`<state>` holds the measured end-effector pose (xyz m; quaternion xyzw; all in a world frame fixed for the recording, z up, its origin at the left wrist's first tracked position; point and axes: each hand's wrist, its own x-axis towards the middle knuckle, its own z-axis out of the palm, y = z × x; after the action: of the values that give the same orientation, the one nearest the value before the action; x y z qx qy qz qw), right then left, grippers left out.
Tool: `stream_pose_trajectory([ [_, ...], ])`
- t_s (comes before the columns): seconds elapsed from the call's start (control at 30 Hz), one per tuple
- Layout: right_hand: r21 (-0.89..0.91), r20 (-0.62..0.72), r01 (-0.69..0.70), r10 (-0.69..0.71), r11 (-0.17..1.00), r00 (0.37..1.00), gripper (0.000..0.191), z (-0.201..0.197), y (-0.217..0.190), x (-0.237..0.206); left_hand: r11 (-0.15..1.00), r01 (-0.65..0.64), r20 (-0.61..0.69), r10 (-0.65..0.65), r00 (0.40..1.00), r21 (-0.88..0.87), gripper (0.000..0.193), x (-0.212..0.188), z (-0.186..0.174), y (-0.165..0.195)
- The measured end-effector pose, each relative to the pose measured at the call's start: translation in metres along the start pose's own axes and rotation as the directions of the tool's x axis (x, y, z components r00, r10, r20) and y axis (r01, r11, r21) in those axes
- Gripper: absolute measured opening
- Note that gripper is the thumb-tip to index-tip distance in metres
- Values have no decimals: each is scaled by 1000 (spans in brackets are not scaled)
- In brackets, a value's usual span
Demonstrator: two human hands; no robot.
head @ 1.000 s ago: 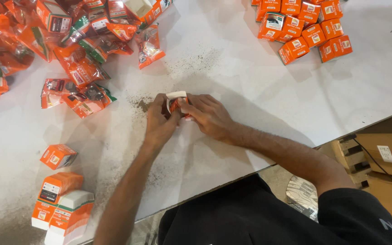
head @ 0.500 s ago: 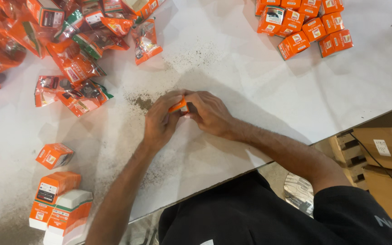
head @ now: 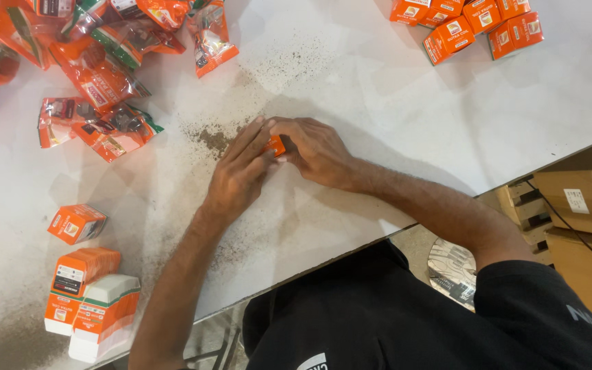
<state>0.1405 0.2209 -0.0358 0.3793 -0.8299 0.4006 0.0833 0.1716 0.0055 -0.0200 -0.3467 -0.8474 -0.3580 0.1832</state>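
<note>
My left hand (head: 238, 175) and my right hand (head: 315, 149) meet at the middle of a white table (head: 392, 103), both closed around one small orange box (head: 275, 145). Only a sliver of the box shows between the fingers; the rest is hidden. The hands rest on the tabletop beside a patch of dark grit (head: 214, 137).
Orange foil pouches (head: 97, 75) lie heaped at the upper left. Closed orange boxes (head: 467, 27) sit at the upper right. One orange box (head: 75, 223) and stacks of flat cartons (head: 94, 305) are at the lower left. Brown cardboard boxes (head: 577, 199) stand beyond the table's right edge.
The white flap seen on the box a second ago is no longer visible. Both hands have closed tighter over the box and pressed it down to the table.
</note>
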Motion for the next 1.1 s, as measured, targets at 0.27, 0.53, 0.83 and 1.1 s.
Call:
stream_pose_trajectory([
  [0.27, -159, -126, 56, -77, 986, 989, 70, -12, 6, 6, 995, -2, 7, 1, 1000, 99, 20, 7, -1, -10],
  [0.53, -235, -213, -108, 57, 966, 975, 78, -27, 20, 17, 649, 309, -371, -45, 928, 695, 54, 138, -17, -160],
  [0.83, -1, -137, -156, 155, 988, 978, 75, -26, 28, 14, 764, 198, -237, -61, 970, 614, 23, 134, -23, -167],
  [1.1, 319, 32, -329, 337, 889, 941, 76, -20, 34, 10, 998, 42, 86, -45, 995, 36, 52, 93, -19, -55],
])
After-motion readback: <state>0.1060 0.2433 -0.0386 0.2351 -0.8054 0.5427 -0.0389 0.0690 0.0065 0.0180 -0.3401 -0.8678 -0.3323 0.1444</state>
